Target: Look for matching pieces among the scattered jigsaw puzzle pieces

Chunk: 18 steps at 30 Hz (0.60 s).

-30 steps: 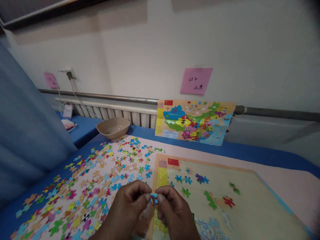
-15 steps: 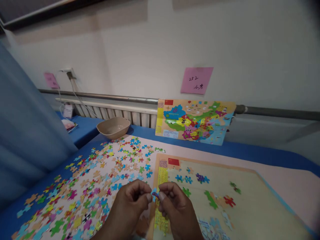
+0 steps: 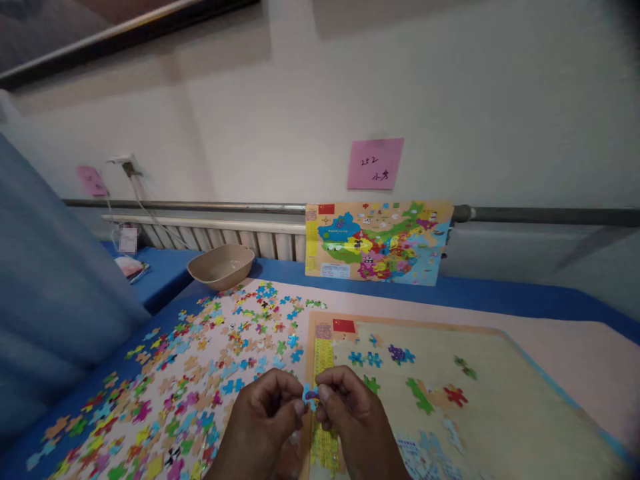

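Between the fingertips of both hands is a small blue puzzle piece (image 3: 311,396) with a purple mark. My left hand (image 3: 267,417) pinches its left side, and my right hand (image 3: 353,413) pinches the right side. Both hands are above the left border of the puzzle board (image 3: 500,400), which has a yellow text strip and a red flag. On the board lie blue pieces (image 3: 374,359), a purple-and-blue joined pair (image 3: 401,354), a green piece (image 3: 419,396) and a red piece (image 3: 455,395). Many loose puzzle pieces (image 3: 190,387) spread out left of my hands.
A printed map picture (image 3: 377,243) leans against the wall rail behind the board. The beige bowl (image 3: 221,268) stands at the back left. A blue curtain (image 3: 60,320) hangs on the left, and a pink note (image 3: 375,164) is stuck to the wall.
My view has tilted and shifted slightly. Both hands still hold the puzzle piece, which now shows more of its blue face between the fingertips.
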Available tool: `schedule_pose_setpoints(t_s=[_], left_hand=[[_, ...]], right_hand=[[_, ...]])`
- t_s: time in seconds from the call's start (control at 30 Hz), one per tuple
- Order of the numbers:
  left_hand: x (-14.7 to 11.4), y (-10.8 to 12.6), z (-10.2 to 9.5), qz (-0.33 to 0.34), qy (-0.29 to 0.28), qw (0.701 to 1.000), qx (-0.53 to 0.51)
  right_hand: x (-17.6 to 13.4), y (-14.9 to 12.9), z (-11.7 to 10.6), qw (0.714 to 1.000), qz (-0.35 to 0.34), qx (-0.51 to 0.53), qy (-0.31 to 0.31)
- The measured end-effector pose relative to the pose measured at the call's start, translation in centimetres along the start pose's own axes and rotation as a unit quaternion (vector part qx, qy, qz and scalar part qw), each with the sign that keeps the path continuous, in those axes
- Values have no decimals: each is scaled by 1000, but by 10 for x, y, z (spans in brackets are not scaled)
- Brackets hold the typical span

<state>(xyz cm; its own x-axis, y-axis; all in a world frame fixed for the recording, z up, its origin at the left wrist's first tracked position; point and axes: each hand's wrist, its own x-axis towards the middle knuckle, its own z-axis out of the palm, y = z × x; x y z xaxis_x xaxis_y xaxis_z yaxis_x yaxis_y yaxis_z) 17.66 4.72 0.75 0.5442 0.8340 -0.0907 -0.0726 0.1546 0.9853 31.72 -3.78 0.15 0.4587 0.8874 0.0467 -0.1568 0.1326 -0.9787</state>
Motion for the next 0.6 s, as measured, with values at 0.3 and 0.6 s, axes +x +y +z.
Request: schedule_pose_setpoints(t_s=[0.3, 0.6], left_hand=[[-4, 9, 6, 16, 7, 1000, 16], [-2, 4, 1, 19, 15, 999, 27]], right_hand=[[1, 5, -3, 1000, -6, 4, -20], [1, 3, -1, 1000, 0, -1, -15]])
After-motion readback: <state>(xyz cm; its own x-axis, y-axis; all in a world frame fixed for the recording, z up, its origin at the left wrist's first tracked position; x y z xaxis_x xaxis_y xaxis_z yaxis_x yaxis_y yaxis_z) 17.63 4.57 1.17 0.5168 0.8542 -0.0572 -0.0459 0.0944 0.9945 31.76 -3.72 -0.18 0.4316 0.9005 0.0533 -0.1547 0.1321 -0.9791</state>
